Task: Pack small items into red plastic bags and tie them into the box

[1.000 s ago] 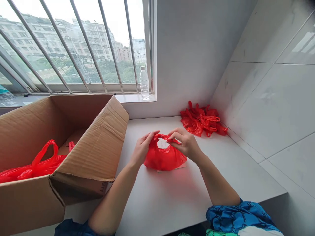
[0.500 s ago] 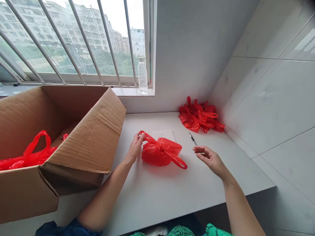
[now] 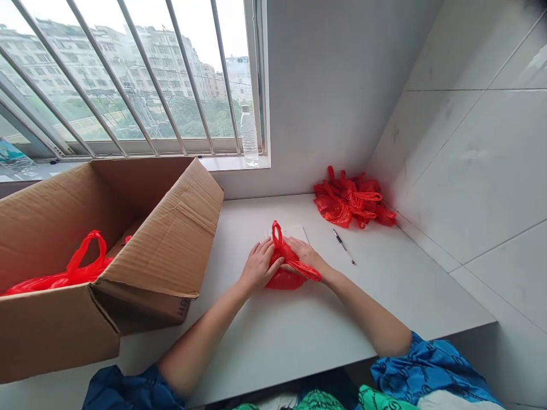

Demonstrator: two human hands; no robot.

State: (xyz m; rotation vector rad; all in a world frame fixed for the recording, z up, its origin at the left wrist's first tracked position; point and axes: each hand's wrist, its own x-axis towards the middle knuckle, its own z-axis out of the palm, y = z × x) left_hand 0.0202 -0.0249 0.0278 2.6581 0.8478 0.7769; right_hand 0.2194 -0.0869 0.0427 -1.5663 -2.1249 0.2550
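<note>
A knotted red plastic bag [image 3: 287, 279] rests on the white table, over part of a paper sheet [image 3: 297, 233]. My left hand [image 3: 258, 264] lies against its left side and top, fingers spread. From the right, my right hand [image 3: 305, 254] presses on the bag, its fingertips partly hidden behind the bag's handles. One handle loop stands up between the hands; the other points to the lower right. A black and clear pen [image 3: 344, 246] lies to the right of my right hand.
At the left, an open cardboard box [image 3: 158, 245] holds red bags [image 3: 64, 279]. A pile of red bags [image 3: 352, 199] lies by the back right corner. On the windowsill [image 3: 222, 163] stands a clear bottle [image 3: 249, 136]. The table's front edge runs below my forearms.
My right hand has moved left from beside the pen onto the bag. My left hand has let go of the handle and moved right onto the bag's side. The handle loop now stands upright.
</note>
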